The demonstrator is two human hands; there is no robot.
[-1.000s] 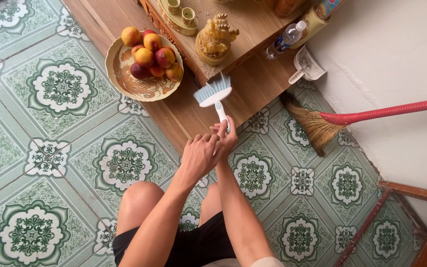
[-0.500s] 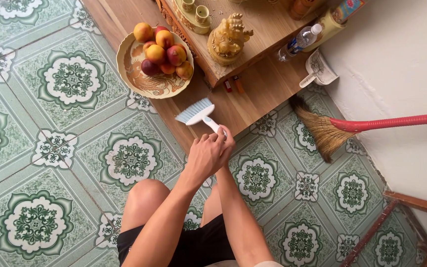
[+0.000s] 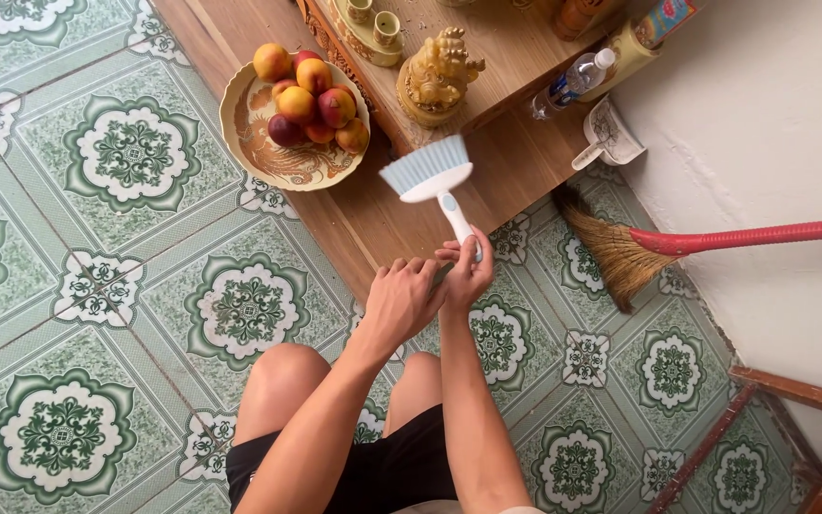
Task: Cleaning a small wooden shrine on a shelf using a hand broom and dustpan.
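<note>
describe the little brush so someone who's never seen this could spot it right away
Find the low wooden platform against the white wall. Over its front edge, right of the fruit plate, the right hand holds the hand brush. It alone has pale blue bristles and a white handle, unlike the red-handled straw broom.
</note>
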